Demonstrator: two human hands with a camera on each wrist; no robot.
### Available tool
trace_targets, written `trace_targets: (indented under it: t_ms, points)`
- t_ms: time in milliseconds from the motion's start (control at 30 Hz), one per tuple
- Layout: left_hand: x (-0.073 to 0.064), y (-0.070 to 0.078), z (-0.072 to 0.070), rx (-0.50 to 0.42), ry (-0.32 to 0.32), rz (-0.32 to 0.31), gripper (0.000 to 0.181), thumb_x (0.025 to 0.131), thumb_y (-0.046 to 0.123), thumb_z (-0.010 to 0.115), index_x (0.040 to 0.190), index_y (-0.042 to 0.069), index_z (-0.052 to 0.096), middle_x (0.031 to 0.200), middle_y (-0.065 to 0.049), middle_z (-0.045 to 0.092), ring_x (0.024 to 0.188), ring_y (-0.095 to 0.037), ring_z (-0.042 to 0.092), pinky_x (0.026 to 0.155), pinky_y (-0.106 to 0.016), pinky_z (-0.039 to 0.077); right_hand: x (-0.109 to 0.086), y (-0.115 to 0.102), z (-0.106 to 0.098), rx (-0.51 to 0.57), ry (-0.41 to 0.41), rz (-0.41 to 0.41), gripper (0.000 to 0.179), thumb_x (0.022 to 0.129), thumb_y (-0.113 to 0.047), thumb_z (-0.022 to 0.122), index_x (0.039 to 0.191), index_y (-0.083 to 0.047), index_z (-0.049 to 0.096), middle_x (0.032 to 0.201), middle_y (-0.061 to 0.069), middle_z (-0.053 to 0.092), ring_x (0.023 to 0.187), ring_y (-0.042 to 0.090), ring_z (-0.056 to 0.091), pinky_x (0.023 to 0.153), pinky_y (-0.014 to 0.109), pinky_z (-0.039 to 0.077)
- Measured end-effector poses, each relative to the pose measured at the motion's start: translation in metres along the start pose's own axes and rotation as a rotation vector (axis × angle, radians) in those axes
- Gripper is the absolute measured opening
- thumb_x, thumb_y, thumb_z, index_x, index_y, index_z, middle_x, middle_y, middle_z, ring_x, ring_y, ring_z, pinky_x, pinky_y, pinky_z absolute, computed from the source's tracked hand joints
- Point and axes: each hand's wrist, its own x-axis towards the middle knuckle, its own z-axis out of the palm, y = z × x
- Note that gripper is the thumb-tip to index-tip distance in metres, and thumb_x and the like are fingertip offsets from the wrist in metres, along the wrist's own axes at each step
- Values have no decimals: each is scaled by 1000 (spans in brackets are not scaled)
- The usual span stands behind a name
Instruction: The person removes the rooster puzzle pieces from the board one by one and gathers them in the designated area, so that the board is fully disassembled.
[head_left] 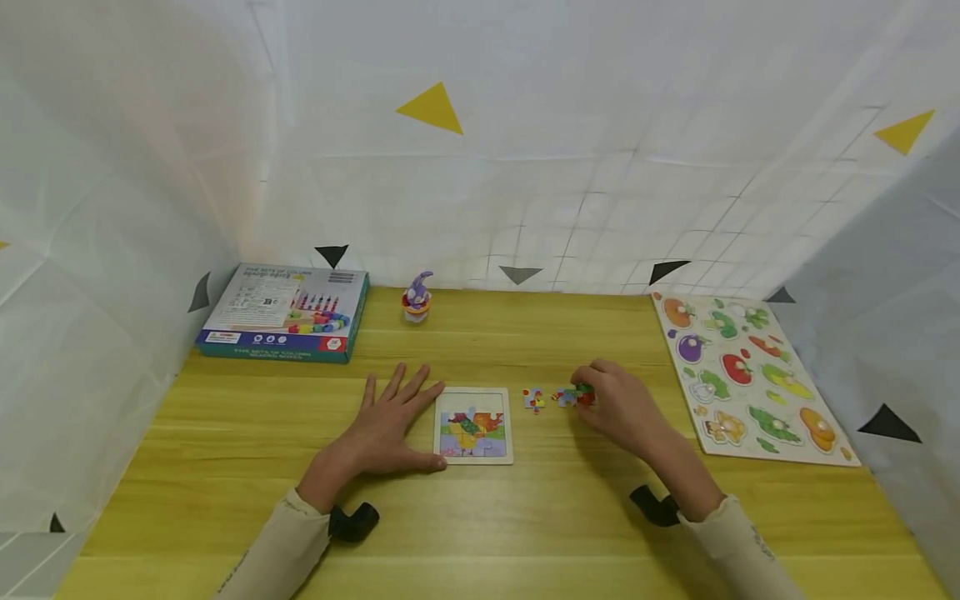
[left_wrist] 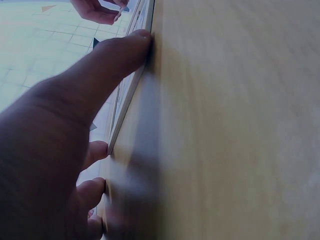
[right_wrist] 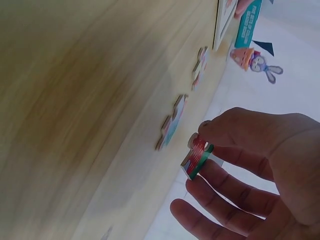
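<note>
A small square jigsaw puzzle (head_left: 474,426) lies flat on the table, its lower part filled with colourful pieces and a pale strip bare at the top of its frame. My left hand (head_left: 390,427) is spread beside it, thumb and fingertips at the left edge of the frame. My right hand (head_left: 621,406) pinches a red and green puzzle piece (right_wrist: 197,156) between thumb and fingers, above the table in the right wrist view. Between the hands lie a purple and yellow piece (head_left: 534,400) and another piece (head_left: 566,397), nearer the right hand.
A bead-set box (head_left: 281,313) sits at the back left. Beside it stands a purple rabbit figure (head_left: 417,297). On the right lies a vegetable peg board (head_left: 750,379). White sheeting (head_left: 480,208) rises behind the table (head_left: 495,525).
</note>
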Motion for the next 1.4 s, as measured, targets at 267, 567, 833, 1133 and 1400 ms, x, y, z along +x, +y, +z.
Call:
trace_targets:
  t_ms: [267,567,833,1133,1400]
  points:
    - [0,1,0,-4,4,1,110,74,75,71,160,21,29,167,-8,10,151,-40,0,110,-72,-5,-4,9,-3,-9,-14,37,28,74,-2,84,99,-3,73,89,7,62,75,18,58,63,36,52]
    - [0,2,-1,-3,-3,2,110,74,75,70,160,22,29,167,-8,10,151,-39,-1,110,-72,-6,-8,17,-2,-15,-14,53,27,74,-1,84,98,-2,72,88,9,63,74,20,58,63,38,52]
    - [0,3,-2,3,-1,-2,109,74,75,70,160,22,29,167,-8,10,151,-39,0,110,-72,-5,-8,21,0,-28,-15,50,26,74,0,83,98,-1,73,88,9,63,74,21,59,63,38,52]
    - [0,1,-1,4,-4,-6,110,73,76,70,160,23,28,167,-7,10,151,-39,-1,110,-72,-6,-7,23,5,-21,-23,51,24,74,0,83,96,-4,73,89,9,64,76,22,61,65,40,53]
    - [0,1,-1,2,-5,-6,110,73,76,70,160,22,29,167,-7,10,151,-39,-1,111,-71,-7,-7,22,4,-33,-31,50,26,73,0,85,96,-4,73,89,8,65,77,23,61,66,41,53]
